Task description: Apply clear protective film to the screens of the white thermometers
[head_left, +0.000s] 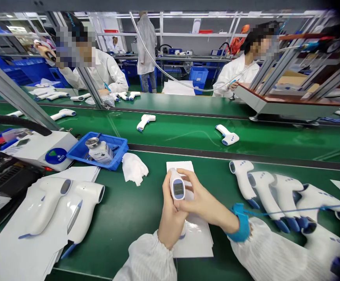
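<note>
Left hand (170, 212) grips white plastic forehead thermometer (177, 185) from below | right hand (201, 197) pinches its upper edge | paper sheet (196, 242) underneath | green bench mat (129, 230) open at lower centre

This single view looks out from the person's head, facing forward and tilted down over a green workbench (123, 222). It sits close above the work: the left hand (170, 220), the right hand (201, 197) and the white thermometer (177, 185) held between them fill the lower middle of the frame. The lens is wide, so the edges bow, and a blue tray (111, 138) at the left and a row of thermometers (275, 195) at the right spread toward the sides. Higher in the frame, a green belt (187, 132) crosses the view. Beyond it, well away, a co-worker (237, 74) sits across a farther bench (187, 103).
</note>
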{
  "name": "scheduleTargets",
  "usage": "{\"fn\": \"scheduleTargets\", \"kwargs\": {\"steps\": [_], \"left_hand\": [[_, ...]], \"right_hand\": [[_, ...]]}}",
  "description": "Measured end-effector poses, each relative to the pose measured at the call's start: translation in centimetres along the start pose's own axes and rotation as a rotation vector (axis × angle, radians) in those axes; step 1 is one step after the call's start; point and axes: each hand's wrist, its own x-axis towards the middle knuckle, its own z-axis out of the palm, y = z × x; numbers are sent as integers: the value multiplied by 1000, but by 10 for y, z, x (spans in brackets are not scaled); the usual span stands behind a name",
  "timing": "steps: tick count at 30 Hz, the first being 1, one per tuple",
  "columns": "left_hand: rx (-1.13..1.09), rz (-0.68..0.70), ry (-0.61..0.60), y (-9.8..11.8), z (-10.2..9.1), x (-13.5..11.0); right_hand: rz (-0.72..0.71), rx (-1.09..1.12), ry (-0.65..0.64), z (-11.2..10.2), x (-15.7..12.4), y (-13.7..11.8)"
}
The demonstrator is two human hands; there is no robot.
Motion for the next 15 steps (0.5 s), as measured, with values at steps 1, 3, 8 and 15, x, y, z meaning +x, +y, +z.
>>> {"fn": "scheduleTargets", "kwargs": {"steps": [1, 3, 8, 15], "left_hand": [[-28, 46, -28, 3, -1, 0], [-51, 69, -142, 9, -4, 1], [347, -15, -116, 13, -14, 8], [515, -181, -154, 0, -19, 15]], "right_hand": [[56, 31, -60, 0, -6, -1], [124, 45, -173, -3, -10, -3], [78, -466, 40, -36, 54, -9], [193, -777, 580, -116, 179, -34]]}}
